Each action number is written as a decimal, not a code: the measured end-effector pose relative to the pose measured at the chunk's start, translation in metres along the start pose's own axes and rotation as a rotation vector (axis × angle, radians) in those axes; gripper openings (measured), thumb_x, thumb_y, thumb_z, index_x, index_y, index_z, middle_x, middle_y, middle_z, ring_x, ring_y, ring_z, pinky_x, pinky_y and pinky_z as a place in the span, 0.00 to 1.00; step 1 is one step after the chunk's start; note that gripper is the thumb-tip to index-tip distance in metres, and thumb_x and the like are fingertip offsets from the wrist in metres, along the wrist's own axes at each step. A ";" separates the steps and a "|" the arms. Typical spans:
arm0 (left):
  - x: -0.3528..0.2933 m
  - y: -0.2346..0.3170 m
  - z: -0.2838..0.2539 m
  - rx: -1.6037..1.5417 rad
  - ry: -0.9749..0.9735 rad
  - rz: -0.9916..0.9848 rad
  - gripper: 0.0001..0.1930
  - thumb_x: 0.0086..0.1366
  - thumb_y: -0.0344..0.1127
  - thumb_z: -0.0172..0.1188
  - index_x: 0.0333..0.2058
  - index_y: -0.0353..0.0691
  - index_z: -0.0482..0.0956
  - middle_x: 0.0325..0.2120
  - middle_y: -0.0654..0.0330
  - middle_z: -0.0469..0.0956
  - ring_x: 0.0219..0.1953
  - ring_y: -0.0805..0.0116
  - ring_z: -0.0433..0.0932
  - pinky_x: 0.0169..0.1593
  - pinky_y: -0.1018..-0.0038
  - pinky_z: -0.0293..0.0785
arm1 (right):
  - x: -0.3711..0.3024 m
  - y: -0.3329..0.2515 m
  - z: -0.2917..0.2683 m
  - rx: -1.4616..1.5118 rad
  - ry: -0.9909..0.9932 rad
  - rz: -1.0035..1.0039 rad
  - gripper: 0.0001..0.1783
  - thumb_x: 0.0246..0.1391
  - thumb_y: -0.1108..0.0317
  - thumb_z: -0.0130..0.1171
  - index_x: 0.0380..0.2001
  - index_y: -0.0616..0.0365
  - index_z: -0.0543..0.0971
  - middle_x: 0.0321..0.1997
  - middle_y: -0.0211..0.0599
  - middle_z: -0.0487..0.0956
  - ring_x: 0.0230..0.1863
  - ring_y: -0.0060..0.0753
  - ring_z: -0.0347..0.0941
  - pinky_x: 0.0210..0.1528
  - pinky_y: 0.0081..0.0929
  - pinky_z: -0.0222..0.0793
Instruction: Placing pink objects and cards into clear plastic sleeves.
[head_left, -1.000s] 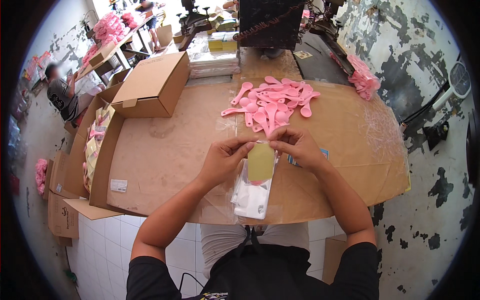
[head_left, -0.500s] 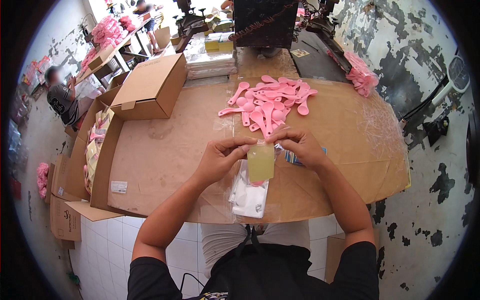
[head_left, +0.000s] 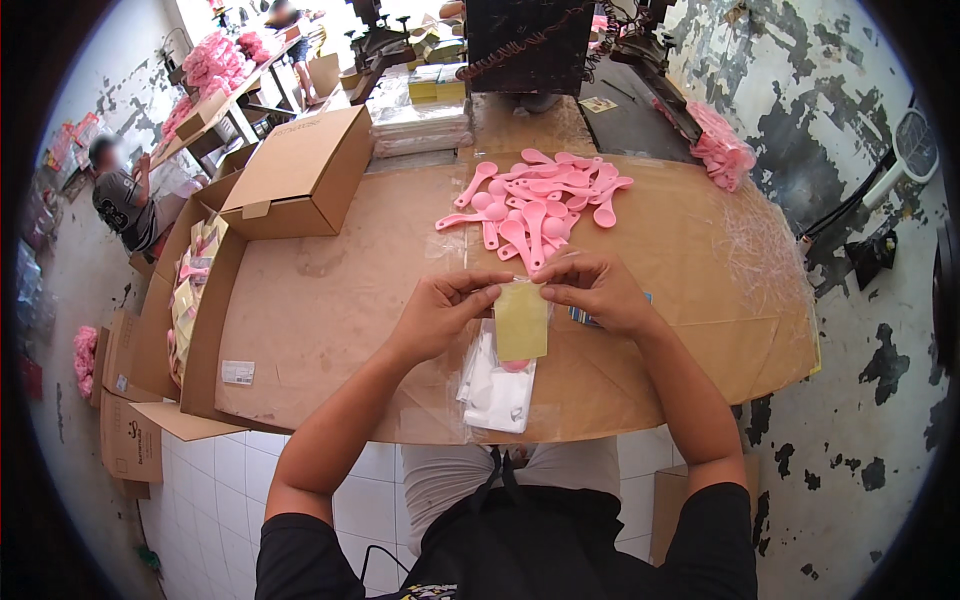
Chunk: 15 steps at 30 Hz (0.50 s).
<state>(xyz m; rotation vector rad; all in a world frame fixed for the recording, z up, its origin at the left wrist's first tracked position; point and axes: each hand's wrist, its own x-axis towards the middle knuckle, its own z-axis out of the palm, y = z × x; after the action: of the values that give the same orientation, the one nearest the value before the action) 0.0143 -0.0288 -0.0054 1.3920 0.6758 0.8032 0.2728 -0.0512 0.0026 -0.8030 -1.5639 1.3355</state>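
Observation:
Between my two hands hangs a small clear plastic bag with a yellow-green card (head_left: 522,325) in it. My left hand (head_left: 440,312) pinches the bag's top edge at its left corner, and my right hand (head_left: 602,295) pinches the same edge at the right. A bit of pink (head_left: 514,366) shows below the card; whether it is inside the bag I cannot tell. Under it lies a stack of empty clear bags (head_left: 497,402) near the table's front edge. Just beyond my fingers is a heap of pink measuring spoons (head_left: 545,195). Blue-striped cards (head_left: 584,317) lie partly hidden by my right hand.
On the left, an open carton (head_left: 205,310) holds filled packets, beside a closed cardboard box (head_left: 300,172). Plastic-wrapped stacks (head_left: 420,125) and a black machine (head_left: 530,48) stand at the back. A bundle of pink items (head_left: 720,147) sits far right. Another person (head_left: 130,195) sits far left.
My right fingers have shifted slightly along the bag's top edge and drawn closer to the card. The card faces me a little more squarely. The spoon heap looks unchanged.

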 end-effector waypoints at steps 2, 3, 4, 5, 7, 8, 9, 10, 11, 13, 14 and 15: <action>0.001 -0.002 0.000 0.002 0.006 0.002 0.15 0.73 0.32 0.57 0.54 0.30 0.79 0.45 0.58 0.83 0.46 0.73 0.81 0.53 0.73 0.80 | -0.001 0.001 0.001 0.030 0.011 0.029 0.17 0.57 0.77 0.67 0.50 0.64 0.81 0.45 0.31 0.80 0.43 0.20 0.76 0.47 0.21 0.74; 0.001 -0.002 0.000 0.021 0.015 0.016 0.14 0.74 0.30 0.56 0.53 0.30 0.79 0.46 0.57 0.82 0.47 0.71 0.81 0.53 0.71 0.81 | -0.002 0.001 0.002 0.060 0.023 0.058 0.20 0.56 0.77 0.67 0.53 0.64 0.78 0.47 0.31 0.80 0.43 0.19 0.76 0.48 0.21 0.74; 0.000 -0.002 0.000 0.043 0.028 0.029 0.13 0.74 0.29 0.55 0.52 0.29 0.79 0.47 0.55 0.82 0.48 0.69 0.81 0.53 0.69 0.82 | -0.002 0.000 0.003 0.060 0.020 0.058 0.20 0.56 0.77 0.67 0.53 0.64 0.78 0.47 0.31 0.80 0.43 0.19 0.76 0.48 0.21 0.74; 0.000 -0.003 -0.001 0.043 0.031 0.030 0.13 0.74 0.29 0.55 0.52 0.29 0.79 0.47 0.55 0.82 0.48 0.69 0.81 0.53 0.69 0.82 | -0.002 -0.003 0.003 0.016 -0.016 0.061 0.23 0.56 0.77 0.68 0.55 0.63 0.77 0.48 0.31 0.79 0.43 0.19 0.76 0.47 0.21 0.74; 0.000 -0.001 -0.002 -0.025 0.024 0.074 0.16 0.73 0.29 0.57 0.57 0.30 0.75 0.47 0.55 0.82 0.50 0.69 0.81 0.53 0.70 0.81 | -0.003 -0.005 0.004 -0.032 -0.049 0.063 0.26 0.55 0.77 0.68 0.57 0.63 0.75 0.50 0.32 0.79 0.43 0.19 0.76 0.47 0.21 0.75; 0.001 0.001 0.002 -0.026 0.021 0.077 0.16 0.73 0.29 0.57 0.57 0.30 0.75 0.47 0.55 0.82 0.50 0.69 0.81 0.53 0.70 0.81 | -0.003 -0.005 0.003 -0.067 -0.035 0.038 0.26 0.55 0.77 0.68 0.57 0.63 0.75 0.50 0.32 0.79 0.43 0.19 0.76 0.47 0.21 0.75; 0.002 0.003 0.007 -0.040 0.021 0.127 0.19 0.72 0.29 0.58 0.59 0.31 0.72 0.45 0.56 0.82 0.49 0.70 0.81 0.52 0.71 0.82 | -0.004 -0.004 0.002 -0.101 -0.022 0.012 0.27 0.54 0.77 0.68 0.57 0.63 0.75 0.51 0.32 0.79 0.43 0.19 0.76 0.46 0.21 0.75; 0.001 0.006 0.009 -0.052 0.025 0.177 0.22 0.71 0.29 0.59 0.62 0.32 0.69 0.44 0.56 0.82 0.49 0.70 0.81 0.51 0.72 0.82 | -0.003 -0.003 0.002 -0.103 -0.025 0.010 0.27 0.54 0.77 0.68 0.57 0.63 0.75 0.51 0.32 0.79 0.43 0.19 0.76 0.46 0.21 0.75; 0.000 0.006 0.007 -0.051 0.027 0.181 0.22 0.71 0.29 0.59 0.62 0.32 0.69 0.44 0.56 0.82 0.49 0.70 0.81 0.51 0.72 0.82 | -0.003 -0.002 0.003 -0.105 -0.003 -0.019 0.26 0.54 0.78 0.68 0.57 0.63 0.75 0.51 0.32 0.79 0.43 0.20 0.76 0.47 0.21 0.75; -0.003 0.007 -0.002 0.096 -0.039 -0.035 0.27 0.69 0.30 0.62 0.64 0.35 0.65 0.38 0.59 0.81 0.44 0.73 0.81 0.46 0.74 0.83 | -0.002 -0.001 0.005 -0.106 0.009 -0.052 0.26 0.54 0.78 0.68 0.57 0.63 0.75 0.51 0.32 0.79 0.44 0.20 0.76 0.47 0.21 0.74; -0.004 0.010 -0.007 0.099 -0.030 -0.032 0.27 0.69 0.30 0.62 0.64 0.35 0.65 0.38 0.59 0.81 0.44 0.73 0.81 0.46 0.74 0.83 | -0.001 -0.001 0.006 -0.089 0.058 -0.083 0.24 0.56 0.77 0.67 0.55 0.63 0.76 0.50 0.32 0.79 0.44 0.20 0.76 0.47 0.22 0.74; -0.006 0.012 -0.012 0.088 -0.026 -0.031 0.27 0.69 0.29 0.63 0.64 0.35 0.66 0.37 0.60 0.80 0.41 0.75 0.81 0.43 0.75 0.83 | 0.000 0.000 0.007 -0.069 0.105 -0.113 0.22 0.57 0.76 0.66 0.54 0.63 0.76 0.50 0.33 0.79 0.44 0.20 0.76 0.48 0.22 0.74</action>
<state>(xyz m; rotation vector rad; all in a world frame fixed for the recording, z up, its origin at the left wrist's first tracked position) -0.0004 -0.0265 0.0056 1.4651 0.7182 0.7372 0.2665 -0.0536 0.0027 -0.8015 -1.5560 1.1462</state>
